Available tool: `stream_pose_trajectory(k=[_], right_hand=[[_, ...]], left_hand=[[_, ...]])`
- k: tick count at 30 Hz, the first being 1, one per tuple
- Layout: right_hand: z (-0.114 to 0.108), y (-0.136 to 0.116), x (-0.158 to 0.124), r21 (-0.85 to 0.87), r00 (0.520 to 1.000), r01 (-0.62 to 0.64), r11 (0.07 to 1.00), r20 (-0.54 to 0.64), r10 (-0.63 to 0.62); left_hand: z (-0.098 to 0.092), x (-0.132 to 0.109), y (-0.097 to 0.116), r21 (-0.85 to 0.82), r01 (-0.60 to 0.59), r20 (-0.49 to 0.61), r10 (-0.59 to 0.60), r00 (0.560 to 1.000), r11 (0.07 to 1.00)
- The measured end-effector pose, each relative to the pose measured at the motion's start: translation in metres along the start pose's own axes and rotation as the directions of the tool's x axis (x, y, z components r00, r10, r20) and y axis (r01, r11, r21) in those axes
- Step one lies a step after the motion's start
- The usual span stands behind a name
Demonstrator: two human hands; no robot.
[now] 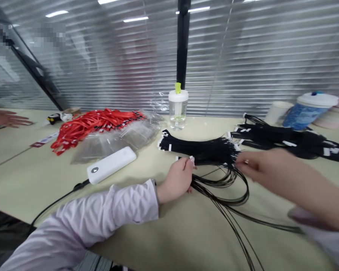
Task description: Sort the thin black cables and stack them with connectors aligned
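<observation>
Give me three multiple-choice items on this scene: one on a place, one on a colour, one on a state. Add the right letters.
1. In the head view, on which side of the black lanyard bundle do the red lanyards lie?
A. Left
B. Right
C. On top of it

2. What colour is the tab on the clear tumbler?
A. Blue
B. Red
C. Yellow

3. How do the long black cords lie?
A. Wound on a spool
B. In loose loops on the table
C. Tucked inside a bag

1: A, the red pile lies left of the bundle.
2: C, the tab shows yellow.
3: B, the cords curve loosely below the bundle.
</observation>
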State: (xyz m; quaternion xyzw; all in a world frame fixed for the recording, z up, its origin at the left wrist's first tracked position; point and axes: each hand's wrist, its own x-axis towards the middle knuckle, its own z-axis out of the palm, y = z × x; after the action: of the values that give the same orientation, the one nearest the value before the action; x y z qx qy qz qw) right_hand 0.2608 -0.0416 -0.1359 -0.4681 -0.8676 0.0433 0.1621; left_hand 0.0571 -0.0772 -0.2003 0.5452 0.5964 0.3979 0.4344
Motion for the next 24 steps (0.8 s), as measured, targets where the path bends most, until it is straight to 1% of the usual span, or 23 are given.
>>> stream_pose_trajectory(k=[1, 2, 3, 4, 5, 6, 7, 8, 9, 10, 11, 12, 13, 15, 17, 19, 24], right_hand=[[-0.012, 0.002, 0.006, 0.018, 0.997, -0.067, 0.998, -0.024, 0.068], [-0.021, 0.003, 0.011, 0.109, 0.982, -0.145, 0.983, -0.105, 0.157], [-0.028, 0.002, 0.016, 0.264, 0.958, -0.210, 0.941, -0.136, 0.252], [-0.032, -0.001, 0.020, 0.450, 0.932, -0.226, 0.864, -0.157, 0.326], [-0.032, -0.005, 0.024, 0.627, 0.907, -0.193, 0.754, -0.179, 0.381], [-0.030, -0.009, 0.026, 0.763, 0.889, -0.123, 0.635, -0.199, 0.412], [-0.025, -0.012, 0.028, 0.840, 0.885, -0.052, 0.540, -0.212, 0.414], [-0.018, -0.016, 0.029, 0.872, 0.893, -0.012, 0.490, -0.212, 0.398], [-0.010, -0.018, 0.029, 0.867, 0.918, -0.007, 0.499, -0.192, 0.347], [-0.001, -0.019, 0.028, 0.831, 0.951, -0.031, 0.555, -0.146, 0.272], [0.009, -0.021, 0.026, 0.773, 0.976, -0.060, 0.631, -0.086, 0.198], [0.018, -0.022, 0.023, 0.703, 0.992, -0.068, 0.708, -0.029, 0.123], [0.026, -0.023, 0.019, 0.652, 0.997, -0.063, 0.756, 0.006, 0.078], [0.038, -0.025, 0.011, 0.570, 0.999, -0.036, 0.821, 0.021, 0.029], [0.044, -0.029, 0.005, 0.499, 1.000, -0.013, 0.866, 0.011, 0.009], [0.045, -0.032, 0.000, 0.452, 1.000, 0.006, 0.892, 0.017, -0.015], [0.042, -0.036, -0.003, 0.478, 0.995, 0.017, 0.878, 0.080, -0.063]], left_hand=[[0.000, 0.000, -0.001, -0.014, 0.006, -0.019, -0.006, 1.000, 1.000], [-0.001, -0.001, -0.001, -0.026, 0.010, -0.034, -0.011, 0.999, 1.000], [0.000, -0.001, -0.002, -0.035, 0.012, -0.042, -0.014, 0.999, 0.999], [0.000, -0.002, -0.002, -0.042, 0.011, -0.044, -0.013, 0.999, 0.999], [0.000, -0.003, -0.003, -0.048, 0.008, -0.043, -0.010, 0.999, 0.999], [0.001, -0.004, -0.004, -0.052, 0.003, -0.038, -0.005, 0.999, 0.999], [0.002, -0.005, -0.005, -0.054, -0.004, -0.032, 0.003, 0.999, 0.999], [0.002, -0.005, -0.006, -0.055, -0.014, -0.025, 0.012, 1.000, 0.998], [0.002, -0.007, -0.007, -0.056, -0.024, -0.017, 0.023, 1.000, 0.998], [0.002, -0.008, -0.008, -0.058, -0.034, -0.006, 0.034, 0.999, 0.998], [0.002, -0.010, -0.009, -0.061, -0.042, 0.008, 0.042, 0.999, 0.997], [0.001, -0.012, -0.010, -0.063, -0.052, 0.022, 0.054, 0.998, 0.997], [0.000, -0.014, -0.010, -0.064, -0.066, 0.034, 0.069, 0.997, 0.996], [-0.002, -0.020, -0.011, -0.049, -0.103, 0.051, 0.105, 0.993, 0.993], [-0.005, -0.024, -0.010, -0.013, -0.114, 0.064, 0.114, 0.991, 0.993], [-0.007, -0.027, -0.009, 0.013, -0.101, 0.079, 0.100, 0.992, 0.995], [-0.009, -0.028, -0.004, 0.010, -0.068, 0.126, 0.066, 0.990, 0.998]])
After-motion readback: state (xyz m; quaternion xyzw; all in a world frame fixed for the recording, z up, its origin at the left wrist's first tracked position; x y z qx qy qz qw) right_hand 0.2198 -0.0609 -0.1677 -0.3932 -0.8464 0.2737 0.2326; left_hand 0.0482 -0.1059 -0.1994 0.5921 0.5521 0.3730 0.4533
